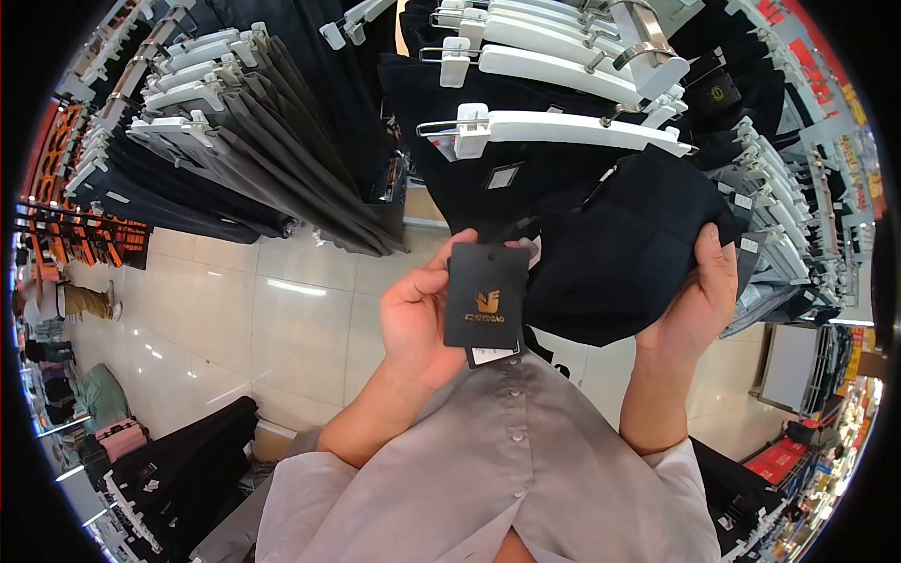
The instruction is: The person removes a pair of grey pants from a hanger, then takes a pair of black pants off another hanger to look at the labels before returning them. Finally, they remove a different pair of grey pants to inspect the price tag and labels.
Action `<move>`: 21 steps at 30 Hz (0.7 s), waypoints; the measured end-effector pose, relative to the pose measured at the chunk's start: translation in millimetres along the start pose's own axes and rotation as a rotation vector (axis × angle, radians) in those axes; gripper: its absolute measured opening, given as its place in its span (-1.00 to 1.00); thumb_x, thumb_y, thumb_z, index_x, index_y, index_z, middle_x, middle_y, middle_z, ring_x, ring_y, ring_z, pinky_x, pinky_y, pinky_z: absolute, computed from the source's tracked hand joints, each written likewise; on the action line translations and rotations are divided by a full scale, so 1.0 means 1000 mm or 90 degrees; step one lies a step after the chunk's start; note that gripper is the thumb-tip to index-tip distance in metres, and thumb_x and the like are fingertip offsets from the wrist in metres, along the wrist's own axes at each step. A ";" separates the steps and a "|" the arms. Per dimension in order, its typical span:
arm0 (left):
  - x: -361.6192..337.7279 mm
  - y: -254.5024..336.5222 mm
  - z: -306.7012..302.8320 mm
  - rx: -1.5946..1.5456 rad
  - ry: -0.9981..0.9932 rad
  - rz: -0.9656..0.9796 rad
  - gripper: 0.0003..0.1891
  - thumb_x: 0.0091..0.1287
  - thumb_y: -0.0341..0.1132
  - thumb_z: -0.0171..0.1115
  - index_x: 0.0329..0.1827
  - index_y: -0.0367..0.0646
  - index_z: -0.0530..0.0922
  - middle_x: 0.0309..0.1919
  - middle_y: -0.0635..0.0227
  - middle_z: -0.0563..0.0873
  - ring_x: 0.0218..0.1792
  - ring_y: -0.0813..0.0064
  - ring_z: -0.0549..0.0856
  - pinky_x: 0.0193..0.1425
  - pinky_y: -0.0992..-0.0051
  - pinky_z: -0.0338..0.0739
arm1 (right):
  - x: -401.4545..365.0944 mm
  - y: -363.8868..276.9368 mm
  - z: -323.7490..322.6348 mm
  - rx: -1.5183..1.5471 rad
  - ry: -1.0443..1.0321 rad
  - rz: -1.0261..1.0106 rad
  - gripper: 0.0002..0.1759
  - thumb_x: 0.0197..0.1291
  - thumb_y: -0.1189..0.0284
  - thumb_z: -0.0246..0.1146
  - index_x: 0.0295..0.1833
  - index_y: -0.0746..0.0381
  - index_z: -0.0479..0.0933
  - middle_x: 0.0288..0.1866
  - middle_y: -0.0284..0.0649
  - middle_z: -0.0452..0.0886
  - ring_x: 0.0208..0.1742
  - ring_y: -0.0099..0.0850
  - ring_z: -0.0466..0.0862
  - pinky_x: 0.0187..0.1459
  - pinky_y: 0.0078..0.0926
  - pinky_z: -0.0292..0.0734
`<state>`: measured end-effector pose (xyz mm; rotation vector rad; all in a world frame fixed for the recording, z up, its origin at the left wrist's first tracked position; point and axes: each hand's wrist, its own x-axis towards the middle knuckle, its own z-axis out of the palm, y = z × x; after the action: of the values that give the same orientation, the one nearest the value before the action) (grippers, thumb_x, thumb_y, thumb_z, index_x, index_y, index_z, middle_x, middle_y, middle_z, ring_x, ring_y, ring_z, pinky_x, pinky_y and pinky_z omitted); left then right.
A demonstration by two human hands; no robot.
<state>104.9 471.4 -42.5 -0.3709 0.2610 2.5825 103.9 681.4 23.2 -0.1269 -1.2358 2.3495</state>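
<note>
My left hand (416, 319) grips a black hang tag (487, 291) by its left edge, the thumb and fingers closed on it. A gold emblem and lettering show on the tag's face, and a white label (495, 354) peeks out below it. On the right, my right hand (693, 296) is closed around the edge of a bunched black garment (610, 253), holding it up. The garment lies just right of the tag and in front of hanging black trousers. Its exact kind is hard to tell because it is folded together.
White clip hangers (572, 129) with dark trousers hang from a metal rail just ahead. Grey trousers (282, 141) hang at the left, with orange hangers (52, 178) beyond. More hangers (774, 202) line the right. A pink box (120, 437) stands lower left, on a pale tiled floor (282, 319).
</note>
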 end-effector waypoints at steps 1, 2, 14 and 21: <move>0.000 0.000 -0.001 0.023 -0.001 -0.001 -0.49 0.27 -0.37 -0.19 0.31 -0.21 0.39 0.28 -0.17 0.45 0.26 -0.02 0.52 0.30 0.06 0.49 | 0.000 0.000 0.000 0.001 -0.001 0.004 -0.68 0.43 0.46 0.03 0.13 0.48 0.45 0.05 0.06 0.62 0.03 -0.19 0.69 0.10 -0.29 0.61; -0.001 0.000 -0.001 0.037 -0.004 0.009 -0.49 0.28 -0.38 -0.16 0.33 -0.22 0.38 0.27 -0.15 0.46 0.23 0.01 0.55 0.28 0.12 0.50 | 0.000 0.001 0.000 0.001 -0.002 0.009 -0.68 0.43 0.46 0.03 0.13 0.49 0.45 0.05 0.06 0.62 0.03 -0.19 0.69 0.10 -0.28 0.61; -0.005 0.005 0.015 0.823 -0.045 0.293 -0.60 0.15 -0.53 0.20 0.10 -0.38 0.56 0.04 0.00 0.60 -0.14 0.20 0.68 -0.33 0.42 0.67 | 0.001 0.010 -0.006 -0.034 0.020 0.025 -0.70 0.39 0.48 0.11 0.10 0.48 0.46 0.03 0.04 0.63 -0.02 -0.25 0.68 0.07 -0.34 0.60; 0.011 0.022 -0.009 0.144 -0.027 0.117 -0.61 0.39 -0.26 -0.07 0.11 -0.38 0.49 -0.04 -0.07 0.62 -0.17 0.14 0.69 -0.38 0.23 0.75 | -0.002 0.014 -0.006 -0.017 0.007 0.043 -0.69 0.39 0.48 0.10 0.10 0.49 0.46 0.03 0.05 0.63 0.00 -0.22 0.69 0.07 -0.32 0.61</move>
<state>86.7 455.5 -52.3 -0.2178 0.5895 2.6985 102.0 678.8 8.1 -0.1939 -1.2770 2.3864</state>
